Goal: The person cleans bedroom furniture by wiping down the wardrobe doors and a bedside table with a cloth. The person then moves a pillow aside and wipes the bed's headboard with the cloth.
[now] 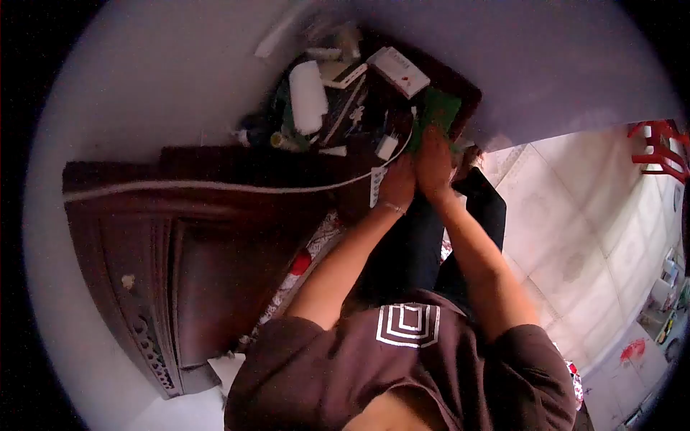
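Observation:
My right hand (434, 161) reaches over the side of a dark wooden table, its fingers together on a green cloth (440, 108). Close beside it on the left is my left hand (397, 183), whose fingers are dim and partly hidden, so their shape cannot be made out. A white strip with dark dots (376, 187) lies against my left hand. Just above that hand sits a small white block (387, 147), with a white cable (359, 178) curving past it. A white box (399, 72) lies above and left of the cloth.
A white roll (309, 97), a bottle and small items crowd the tabletop at the left. A dark wooden headboard (237, 287) stands on the left. Tiled floor (568, 215) extends to the right, with a red stool (660, 152) at its far edge.

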Available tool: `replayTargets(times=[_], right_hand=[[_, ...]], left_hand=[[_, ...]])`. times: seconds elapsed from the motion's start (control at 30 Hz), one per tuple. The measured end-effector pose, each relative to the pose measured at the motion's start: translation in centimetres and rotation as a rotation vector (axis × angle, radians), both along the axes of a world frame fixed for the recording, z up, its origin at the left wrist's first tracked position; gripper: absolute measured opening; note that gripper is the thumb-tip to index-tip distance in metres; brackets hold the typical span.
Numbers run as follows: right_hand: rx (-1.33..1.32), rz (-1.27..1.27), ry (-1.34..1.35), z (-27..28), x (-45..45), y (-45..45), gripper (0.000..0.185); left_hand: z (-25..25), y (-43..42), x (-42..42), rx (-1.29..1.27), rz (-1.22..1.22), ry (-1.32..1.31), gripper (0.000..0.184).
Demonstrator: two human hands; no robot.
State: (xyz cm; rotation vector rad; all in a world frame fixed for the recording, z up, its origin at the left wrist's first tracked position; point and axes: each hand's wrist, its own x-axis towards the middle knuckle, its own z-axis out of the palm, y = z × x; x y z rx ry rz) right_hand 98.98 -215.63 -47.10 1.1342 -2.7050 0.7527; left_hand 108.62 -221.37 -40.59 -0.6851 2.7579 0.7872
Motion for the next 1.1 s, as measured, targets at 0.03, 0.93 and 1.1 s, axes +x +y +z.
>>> replayTargets(times=[0.03, 0.93, 1.1], right_hand=[[0.020, 0.011, 0.020, -0.1, 2.3, 0.5, 0.053], [-0.026, 0.130, -0.056, 1.1, 9.3, 2.7, 0.047], [0.028, 0.435, -0.112, -1.0, 17.2, 1.2, 0.041]], left_hand=[[-0.1, 0.6, 2.5, 0.001, 0.009, 0.008, 0.046], [-3.4, -2.2, 19.2, -0.009, 0.639, 0.226, 0.038], [3.5, -2.1, 18.9, 0.003, 0.798, 0.556, 0.030]])
